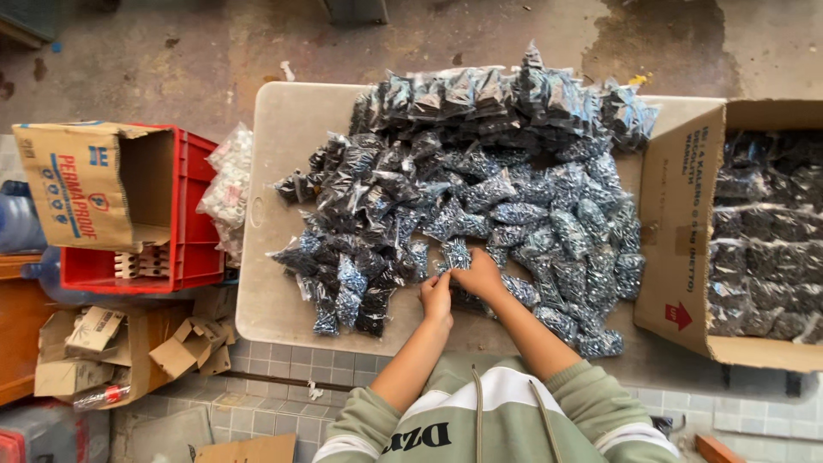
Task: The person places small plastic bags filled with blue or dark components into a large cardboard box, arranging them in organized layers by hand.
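Head view, looking straight down. Left hand point(436, 297) and right hand point(478, 274) pinch one small clear bag of screws point(455, 254) between them, at the near edge of the heap of bags point(480, 189) on the pale table point(283, 154). Best handled by gripping the bag's edges, not the lumpy middle, and lifting it free without dragging its neighbours. Cardboard box point(681, 231) at right: packed with similar bags. Red crate point(184, 257) at left: holds an open carton point(81, 184), contents unclear.
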